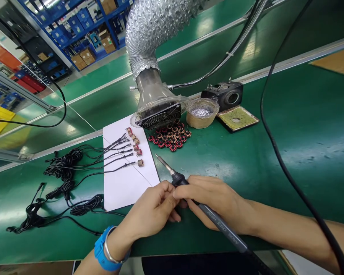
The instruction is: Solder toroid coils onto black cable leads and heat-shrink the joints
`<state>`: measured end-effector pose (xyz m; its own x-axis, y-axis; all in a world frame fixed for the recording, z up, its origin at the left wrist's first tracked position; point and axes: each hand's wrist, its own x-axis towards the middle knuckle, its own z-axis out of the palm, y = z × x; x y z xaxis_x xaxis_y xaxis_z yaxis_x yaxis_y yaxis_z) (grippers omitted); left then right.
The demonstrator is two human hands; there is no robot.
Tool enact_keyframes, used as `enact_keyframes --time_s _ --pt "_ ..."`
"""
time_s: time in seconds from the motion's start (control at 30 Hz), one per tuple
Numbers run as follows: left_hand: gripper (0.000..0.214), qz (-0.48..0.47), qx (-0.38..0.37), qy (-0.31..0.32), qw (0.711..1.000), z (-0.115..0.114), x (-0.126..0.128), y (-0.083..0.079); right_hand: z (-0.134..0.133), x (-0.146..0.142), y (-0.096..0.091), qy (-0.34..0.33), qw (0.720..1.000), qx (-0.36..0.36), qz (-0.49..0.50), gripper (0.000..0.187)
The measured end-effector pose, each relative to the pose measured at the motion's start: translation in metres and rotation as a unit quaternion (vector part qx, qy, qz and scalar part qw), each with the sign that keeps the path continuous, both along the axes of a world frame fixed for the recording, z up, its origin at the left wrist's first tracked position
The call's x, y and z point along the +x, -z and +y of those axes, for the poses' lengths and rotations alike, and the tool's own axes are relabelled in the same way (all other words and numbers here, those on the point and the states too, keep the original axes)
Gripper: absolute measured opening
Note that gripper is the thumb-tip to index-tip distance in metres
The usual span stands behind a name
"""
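Note:
A soldering iron (215,219) runs through my right hand (222,200), which is closed around its dark handle; its bare tip points up and to the left. My left hand (151,210) touches the right one near the iron's collar. Its thumb and fingers are pinched together, and whatever lies between them is hidden. Beyond the tip sits a cluster of small red, black and copper-coloured wound ring coils (172,139). To the left, several coils (140,163) lie on a white sheet (123,194) at the ends of black cables (88,179).
A fume extractor hood (157,101) on a silver duct hangs over the coils. Right of it stand a round tub (202,119) of silvery material, a black holder (226,93) and a yellowish sponge tray (237,118). A black cord (278,152) hangs across the right side.

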<state>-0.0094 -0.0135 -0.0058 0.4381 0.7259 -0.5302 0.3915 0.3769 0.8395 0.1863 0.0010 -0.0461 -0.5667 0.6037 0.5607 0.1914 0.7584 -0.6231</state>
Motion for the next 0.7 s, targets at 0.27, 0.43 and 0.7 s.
enact_keyframes --time_s 0.27,0.43,0.7 --pt "0.041 0.005 0.017 0.027 0.999 -0.005 0.007 -0.005 0.0 0.001 0.005 -0.002 0.999 -0.026 0.025 0.046" --pt "0.037 -0.047 -0.026 -0.003 0.999 -0.005 0.011 0.003 0.001 0.002 0.004 -0.019 0.999 -0.02 0.03 0.044" --pt "0.047 -0.123 -0.121 -0.097 0.98 0.0 0.013 0.013 0.008 0.006 0.003 0.008 1.0 0.026 0.007 0.028"
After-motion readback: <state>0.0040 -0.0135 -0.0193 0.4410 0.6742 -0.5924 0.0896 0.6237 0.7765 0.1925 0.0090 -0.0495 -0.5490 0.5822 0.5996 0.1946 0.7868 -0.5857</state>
